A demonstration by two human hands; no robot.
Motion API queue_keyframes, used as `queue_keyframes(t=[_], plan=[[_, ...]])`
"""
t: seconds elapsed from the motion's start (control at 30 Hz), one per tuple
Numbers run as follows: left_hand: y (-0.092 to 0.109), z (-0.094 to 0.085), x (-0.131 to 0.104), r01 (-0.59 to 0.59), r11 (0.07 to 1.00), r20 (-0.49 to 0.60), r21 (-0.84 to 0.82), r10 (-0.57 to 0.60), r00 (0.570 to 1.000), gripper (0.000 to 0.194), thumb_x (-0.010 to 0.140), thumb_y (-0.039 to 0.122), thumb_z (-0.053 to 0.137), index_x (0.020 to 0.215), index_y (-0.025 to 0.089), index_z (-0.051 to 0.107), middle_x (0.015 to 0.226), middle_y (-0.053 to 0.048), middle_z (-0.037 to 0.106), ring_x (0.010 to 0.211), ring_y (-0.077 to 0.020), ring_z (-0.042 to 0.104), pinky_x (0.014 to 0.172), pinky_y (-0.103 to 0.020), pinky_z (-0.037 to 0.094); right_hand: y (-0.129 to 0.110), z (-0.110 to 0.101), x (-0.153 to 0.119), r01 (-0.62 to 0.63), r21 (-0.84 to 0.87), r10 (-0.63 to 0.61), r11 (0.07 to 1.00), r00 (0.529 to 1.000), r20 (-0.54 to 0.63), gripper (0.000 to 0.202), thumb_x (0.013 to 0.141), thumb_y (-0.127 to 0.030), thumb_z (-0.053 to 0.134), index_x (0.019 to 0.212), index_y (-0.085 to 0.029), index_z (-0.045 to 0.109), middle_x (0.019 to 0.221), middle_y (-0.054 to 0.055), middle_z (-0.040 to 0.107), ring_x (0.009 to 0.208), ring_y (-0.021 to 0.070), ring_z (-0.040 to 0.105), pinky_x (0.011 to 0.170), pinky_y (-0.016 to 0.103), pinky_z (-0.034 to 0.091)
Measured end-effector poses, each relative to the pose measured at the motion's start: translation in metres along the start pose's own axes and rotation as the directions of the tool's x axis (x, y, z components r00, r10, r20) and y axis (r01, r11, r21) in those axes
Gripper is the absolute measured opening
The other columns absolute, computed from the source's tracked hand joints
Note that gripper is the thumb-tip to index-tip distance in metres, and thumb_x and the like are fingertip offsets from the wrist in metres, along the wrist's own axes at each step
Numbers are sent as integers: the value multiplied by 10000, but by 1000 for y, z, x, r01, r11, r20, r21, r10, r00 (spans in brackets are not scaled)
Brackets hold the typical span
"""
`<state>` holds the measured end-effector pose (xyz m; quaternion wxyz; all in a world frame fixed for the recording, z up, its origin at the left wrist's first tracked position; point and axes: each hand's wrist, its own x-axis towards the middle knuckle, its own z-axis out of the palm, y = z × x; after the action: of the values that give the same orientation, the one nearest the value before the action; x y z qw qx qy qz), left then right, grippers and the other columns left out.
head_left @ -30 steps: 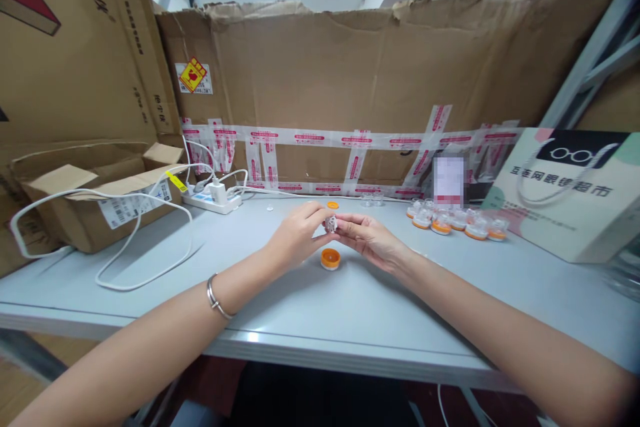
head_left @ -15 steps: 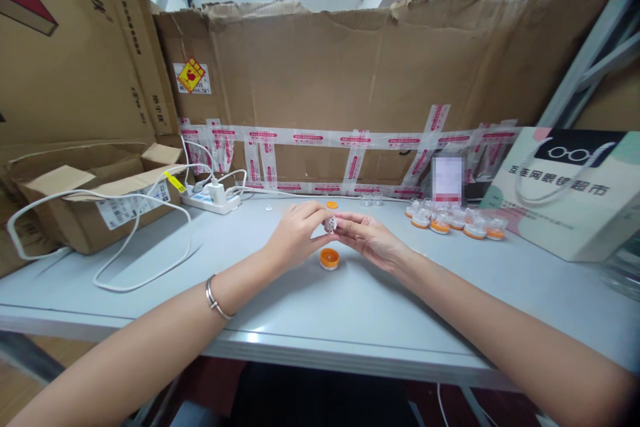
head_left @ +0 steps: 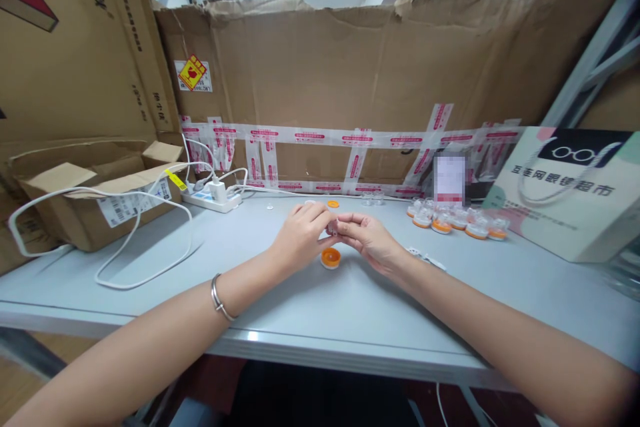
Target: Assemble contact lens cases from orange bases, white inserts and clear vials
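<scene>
My left hand [head_left: 304, 235] and my right hand [head_left: 369, 240] meet over the middle of the table, fingertips pinched together. Between them is a small pale part, mostly covered by the fingers and too small to name. Just below the hands an orange and white round cup [head_left: 331, 258] stands with its open side up. Behind the hands lies a flat orange ring [head_left: 333, 204]. A white round piece [head_left: 310, 203] shows partly behind my left hand's fingers.
Several clear and orange round containers [head_left: 442, 225] stand at the right, near a paper bag [head_left: 565, 200]. Left are a power strip [head_left: 213, 202], looped white cable and open carton [head_left: 75, 213]. White pieces [head_left: 426, 258] lie beyond my right forearm.
My left hand has shifted slightly right and its fingers have curled further round the small part, which shows less. The white pieces beyond my right forearm have come into view.
</scene>
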<state>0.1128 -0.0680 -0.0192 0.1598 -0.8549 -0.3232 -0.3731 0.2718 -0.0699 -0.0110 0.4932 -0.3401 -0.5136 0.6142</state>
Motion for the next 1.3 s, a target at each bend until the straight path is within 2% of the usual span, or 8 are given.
queue_keyframes(t=[0.23, 0.37, 0.43, 0.5, 0.57, 0.63, 0.83, 1.3], plan=[[-1, -1, 1, 5, 1000, 11, -28, -4, 1000, 213, 832, 361, 561, 953, 187, 588, 884, -33, 606, 842, -172, 555, 763, -314, 395, 0, 2, -1, 39, -55, -39, 998, 999, 0, 202, 566, -284, 767, 694, -165, 667, 710, 18, 666, 728, 147, 605, 779, 314, 459], [-11, -7, 3, 16, 978, 41, -209, -7, 999, 379, 798, 386, 596, 1114, 183, 544, 1014, -78, 590, 919, -187, 551, 797, -328, 430, -1, -7, 3, 51, -88, -49, 995, 999, 19, 221, 596, -293, 752, 761, -179, 661, 779, 16, 673, 775, 140, 604, 800, 306, 431], [-17, -10, 2, 113, 943, 136, -314, -73, 988, 389, 776, 405, 613, 1086, 177, 563, 988, -75, 598, 909, -181, 562, 765, -306, 449, -3, -15, 6, 62, -118, -61, 991, 998, 17, 225, 602, -283, 752, 779, -188, 652, 799, 12, 673, 803, 138, 602, 828, 311, 418], [-21, -13, 1, 232, 900, 312, -369, -116, 943, 388, 737, 433, 638, 1033, 185, 593, 958, -60, 615, 878, -178, 576, 715, -284, 457, -7, -23, 8, 61, -144, -60, 988, 998, 11, 225, 598, -269, 757, 780, -197, 645, 799, 6, 670, 817, 136, 601, 862, 323, 410], [-21, -12, -2, 305, 869, 456, -390, -105, 884, 428, 679, 459, 676, 1003, 188, 607, 958, -55, 628, 866, -185, 581, 700, -280, 456, -10, -30, 8, 40, -160, -40, 986, 999, 6, 223, 587, -261, 764, 766, -202, 644, 779, -6, 661, 812, 135, 606, 886, 337, 412], [-20, -10, -5, 325, 855, 519, -404, -79, 851, 462, 627, 466, 709, 978, 182, 612, 953, -56, 629, 855, -189, 577, 713, -286, 451, -13, -34, 8, 27, -209, -24, 978, 1000, 16, 226, 579, -268, 771, 755, -200, 647, 770, -11, 655, 782, 134, 612, 880, 349, 426], [-16, 4, -7, 389, 819, 526, -421, -129, 841, 349, 646, 436, 688, 845, 162, 604, 801, -23, 614, 716, -154, 547, 650, -260, 429, -7, -29, 8, 66, -421, -18, 905, 993, 115, 247, 595, -292, 755, 799, -190, 662, 814, 15, 694, 790, 160, 632, 828, 347, 453], [-23, 15, -7, 452, 791, 521, -413, -202, 829, 310, 665, 430, 649, 793, 155, 590, 751, -4, 592, 684, -141, 524, 619, -237, 397, 11, -23, 13, 111, -496, -31, 861, 986, 166, 264, 623, -360, 730, 784, -165, 655, 792, 47, 719, 756, 180, 660, 761, 343, 495]])
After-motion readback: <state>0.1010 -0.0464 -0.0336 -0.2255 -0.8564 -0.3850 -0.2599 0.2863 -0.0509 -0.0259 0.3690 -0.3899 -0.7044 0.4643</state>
